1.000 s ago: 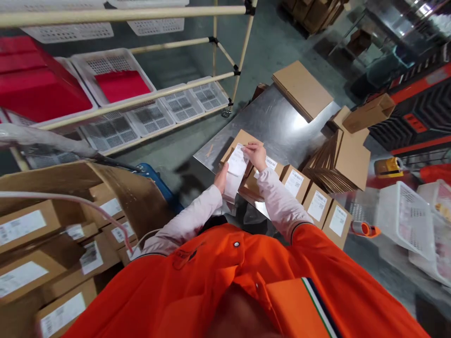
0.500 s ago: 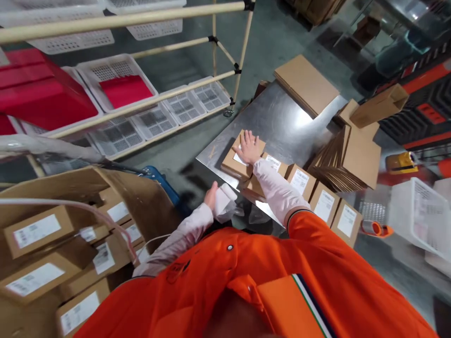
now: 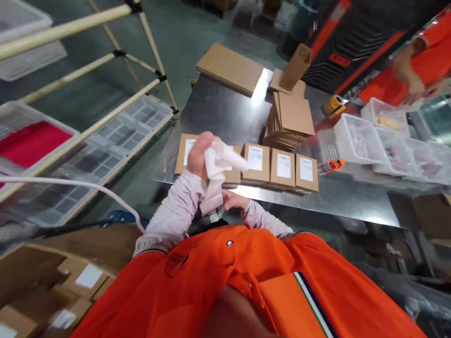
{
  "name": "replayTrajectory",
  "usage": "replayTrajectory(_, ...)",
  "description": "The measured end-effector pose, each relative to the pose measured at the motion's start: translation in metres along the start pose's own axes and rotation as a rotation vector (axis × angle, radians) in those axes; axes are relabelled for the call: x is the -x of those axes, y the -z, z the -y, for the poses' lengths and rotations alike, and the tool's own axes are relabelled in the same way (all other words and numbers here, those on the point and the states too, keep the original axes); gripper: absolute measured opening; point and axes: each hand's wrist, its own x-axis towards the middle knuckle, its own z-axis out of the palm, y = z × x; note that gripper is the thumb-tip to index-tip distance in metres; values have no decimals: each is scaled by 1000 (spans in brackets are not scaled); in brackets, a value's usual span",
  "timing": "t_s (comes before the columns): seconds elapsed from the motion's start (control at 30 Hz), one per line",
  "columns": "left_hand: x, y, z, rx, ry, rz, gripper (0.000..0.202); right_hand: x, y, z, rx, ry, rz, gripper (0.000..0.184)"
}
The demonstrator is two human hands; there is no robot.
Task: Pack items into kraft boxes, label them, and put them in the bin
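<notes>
My left hand (image 3: 197, 154) is raised over the near edge of the metal table (image 3: 225, 105), closed on the upper end of a white paper strip (image 3: 220, 162). The strip hangs down toward my body. My right hand (image 3: 235, 201) sits low, close to my orange shirt, with its fingers closed at the strip's lower end. Behind the hands, a row of labelled cardboard boxes (image 3: 278, 166) stands along the table's front edge. The leftmost box (image 3: 183, 155) is partly hidden by my left hand.
Flat cardboard lies stacked (image 3: 292, 117) and spread (image 3: 230, 68) further back. White baskets (image 3: 355, 138), an orange tape dispenser (image 3: 331, 165) and a yellow one (image 3: 333, 104) sit to the right. Another person's arm (image 3: 412, 75) is at top right. A pipe rack (image 3: 88, 126) stands left, a carton of boxes (image 3: 52, 291) lower left.
My right hand left the box top and came back to my body. My left hand rose with the paper strip. The view swung right along the table.
</notes>
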Motion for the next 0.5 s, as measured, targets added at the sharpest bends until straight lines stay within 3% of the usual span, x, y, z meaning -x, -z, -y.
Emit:
replayTrajectory(0.1, -39, -43, -48, 61, -410, -134, 39, 40, 7, -8, 3, -48, -44, 59)
replayTrajectory(0.17, -53, -68, -60, -5, -584, -40, 37, 75, 25, -7, 94, -104, -235, 46)
replayTrajectory(0.2, -54, -83, -57, -111, -609, 53, 37, 95, 37, -2, 123, -99, -423, 43)
replayTrajectory(0.23, -51, -100, -46, -249, -579, 164, 38, 115, 51, 6, 141, -59, -654, 42)
replayTrajectory(0.3, -33, -143, -9, -512, -395, 401, 58, 159, 81, 35, 170, 121, -1117, 41)
replayTrajectory(0.33, -18, -167, 15, -593, -271, 521, 68, 182, 96, 54, 207, 230, -1229, 42)
replayTrajectory(0.4, 17, -222, 57, -674, -59, 750, 65, 230, 123, 94, 282, 501, -1284, 44)
replayTrajectory(0.5, 63, -310, 84, -846, -33, 998, 15, 301, 152, 139, 453, 808, -1345, 46)
